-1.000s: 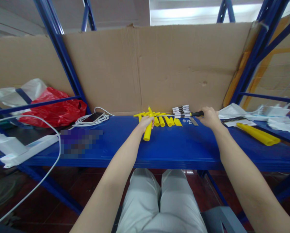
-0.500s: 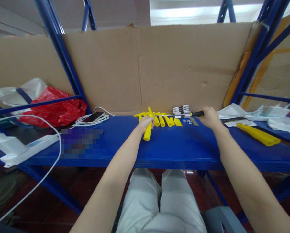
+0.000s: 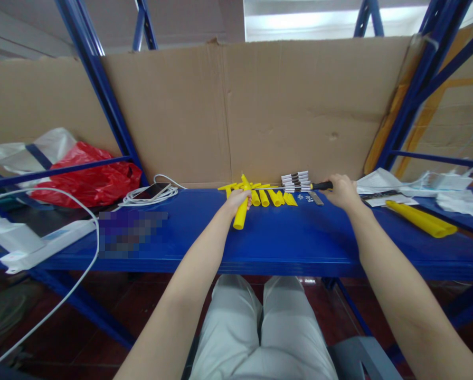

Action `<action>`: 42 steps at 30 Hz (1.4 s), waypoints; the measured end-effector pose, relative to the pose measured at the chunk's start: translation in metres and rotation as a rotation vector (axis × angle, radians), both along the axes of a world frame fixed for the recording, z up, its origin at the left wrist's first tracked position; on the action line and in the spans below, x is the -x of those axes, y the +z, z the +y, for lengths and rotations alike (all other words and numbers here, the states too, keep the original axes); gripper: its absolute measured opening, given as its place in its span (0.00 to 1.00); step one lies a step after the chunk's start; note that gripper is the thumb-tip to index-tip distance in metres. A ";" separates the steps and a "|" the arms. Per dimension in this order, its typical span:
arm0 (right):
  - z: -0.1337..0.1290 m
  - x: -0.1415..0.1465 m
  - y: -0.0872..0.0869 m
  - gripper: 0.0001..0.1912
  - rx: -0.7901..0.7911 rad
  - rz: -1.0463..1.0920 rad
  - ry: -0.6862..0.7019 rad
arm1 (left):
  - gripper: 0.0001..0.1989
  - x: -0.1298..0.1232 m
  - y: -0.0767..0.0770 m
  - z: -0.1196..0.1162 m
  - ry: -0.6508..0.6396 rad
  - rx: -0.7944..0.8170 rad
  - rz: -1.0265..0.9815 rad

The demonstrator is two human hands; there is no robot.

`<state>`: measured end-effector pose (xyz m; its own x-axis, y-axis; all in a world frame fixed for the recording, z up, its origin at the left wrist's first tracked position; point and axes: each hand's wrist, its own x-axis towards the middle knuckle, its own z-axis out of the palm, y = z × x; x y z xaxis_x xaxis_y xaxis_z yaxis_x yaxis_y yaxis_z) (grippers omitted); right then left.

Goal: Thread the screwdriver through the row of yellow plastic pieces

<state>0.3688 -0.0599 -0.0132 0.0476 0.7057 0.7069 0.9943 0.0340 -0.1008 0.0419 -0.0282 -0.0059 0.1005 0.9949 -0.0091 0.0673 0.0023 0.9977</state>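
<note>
My left hand (image 3: 237, 200) is closed around a yellow plastic scraper handle or T-shaped tool (image 3: 240, 217), its round hollow end pointing toward me. In my right hand (image 3: 340, 191) is a screwdriver (image 3: 321, 186) with a black and yellow handle. Its long thin shaft runs left across the table to the head of the yellow piece; the exact contact of the tip is too small to make out. Several more yellow T-shaped pieces (image 3: 264, 198) lie in a row just right of my left hand. Beside them are a stack of white rolled items with dark bands (image 3: 295, 179), small screws (image 3: 308, 199) and a flat metal blade (image 3: 315, 198).
A blue shelf table (image 3: 292, 237) backs onto a cardboard panel (image 3: 280, 105). A red bag (image 3: 90, 174), coiled white cable (image 3: 151, 195) and power strip (image 3: 54, 245) occupy the left. On the right lie a yellow tube-like piece (image 3: 422, 219) and white papers (image 3: 379, 182).
Both hands keep nearly the same places and grips. The lower end of the yellow piece has shifted very slightly to the left.
</note>
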 end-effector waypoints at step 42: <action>-0.005 0.011 0.001 0.16 0.060 -0.093 -0.119 | 0.11 0.001 -0.004 -0.003 -0.016 -0.029 0.164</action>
